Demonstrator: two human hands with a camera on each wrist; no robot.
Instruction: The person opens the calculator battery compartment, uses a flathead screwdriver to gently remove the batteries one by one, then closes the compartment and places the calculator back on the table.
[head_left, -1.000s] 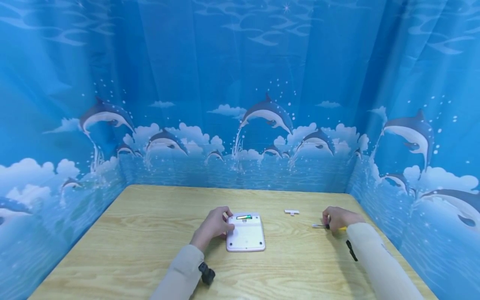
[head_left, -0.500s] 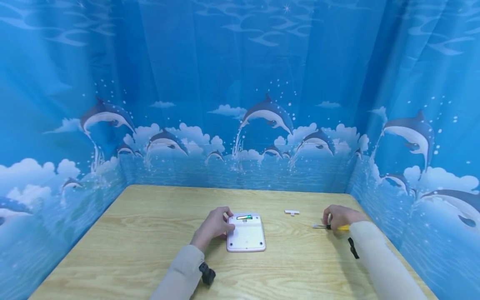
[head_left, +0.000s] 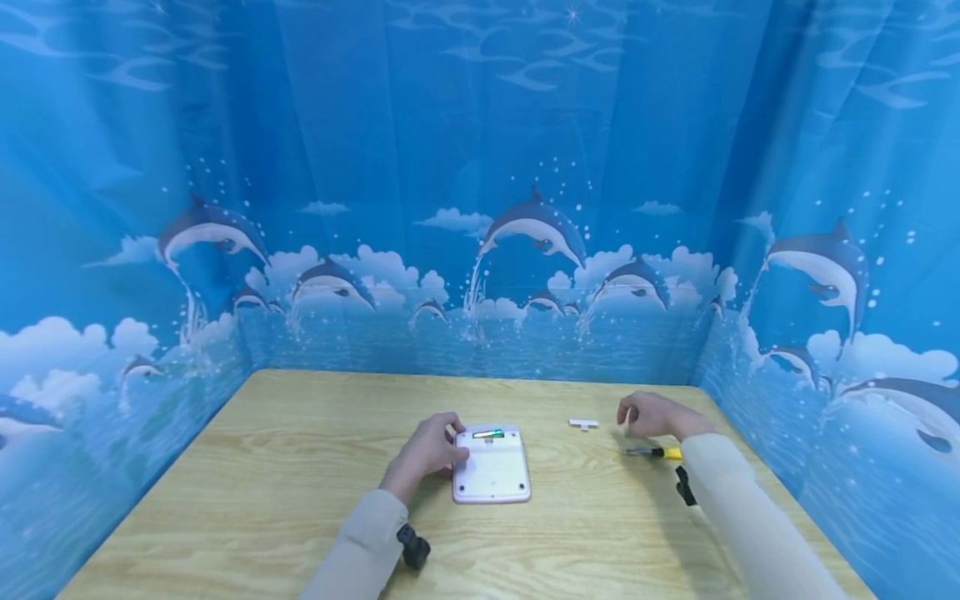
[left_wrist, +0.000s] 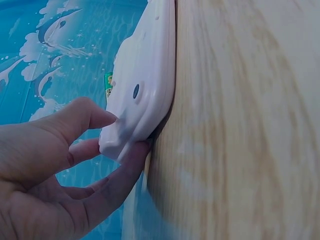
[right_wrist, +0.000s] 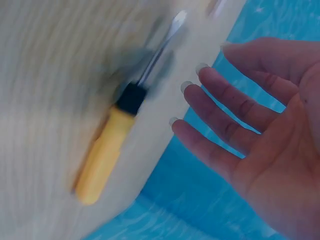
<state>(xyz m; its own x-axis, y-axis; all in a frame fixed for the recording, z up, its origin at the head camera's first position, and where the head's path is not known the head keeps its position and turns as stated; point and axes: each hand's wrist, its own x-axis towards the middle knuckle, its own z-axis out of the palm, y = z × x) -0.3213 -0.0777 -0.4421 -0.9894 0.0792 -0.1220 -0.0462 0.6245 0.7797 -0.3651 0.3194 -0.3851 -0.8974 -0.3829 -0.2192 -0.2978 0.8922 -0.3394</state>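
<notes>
A white calculator lies face down on the table, with small dark feet on its back. In its uncovered slot at the far end sits a green battery. My left hand pinches the calculator's left edge; the left wrist view shows the thumb on the back and fingers at the underside. A screwdriver with a yellow handle and black collar rests on the table at the right. Just past it my right hand hovers, holding nothing, its fingers loosely bent.
Between the calculator and my right hand lies a small white battery cover with a tab. The wooden table ends at a blue dolphin-print curtain at the back and sides.
My right hand has let go of the screwdriver, which now lies on the table, and has moved away from it, forward and left. The left hand and calculator have stayed put.
</notes>
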